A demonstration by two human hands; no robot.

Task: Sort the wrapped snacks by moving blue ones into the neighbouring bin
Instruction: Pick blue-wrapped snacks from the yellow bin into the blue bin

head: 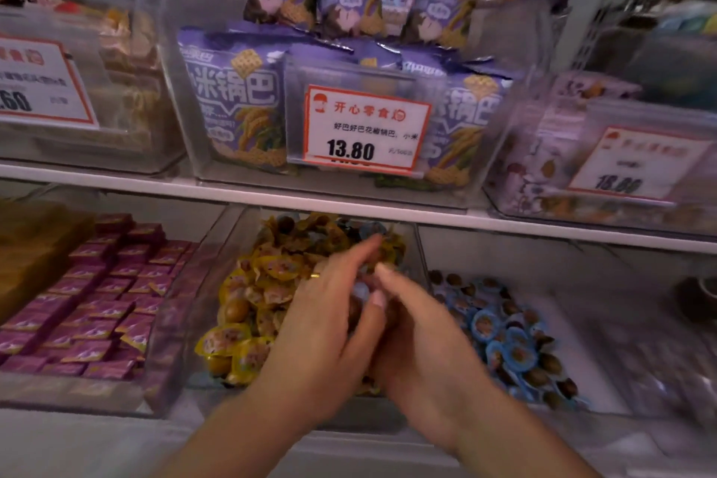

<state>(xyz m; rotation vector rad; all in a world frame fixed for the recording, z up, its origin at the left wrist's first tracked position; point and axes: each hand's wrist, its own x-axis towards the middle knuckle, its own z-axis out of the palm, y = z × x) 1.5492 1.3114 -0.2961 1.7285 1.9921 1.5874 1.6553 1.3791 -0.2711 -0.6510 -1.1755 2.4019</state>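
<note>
Both hands are being held over the middle bin (232, 241) of yellow snacks (248, 322). The left hand (329, 326) is being kept loosely spread; the right hand's (419, 338) grip is blurred and cannot be told. Blue snacks (500, 334) are lying in the neighbouring right bin (582, 369).

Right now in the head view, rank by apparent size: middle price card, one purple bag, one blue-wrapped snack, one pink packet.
1. purple bag
2. price card
3. pink packet and blue-wrapped snack: alike and blurred, so unranked.
</note>
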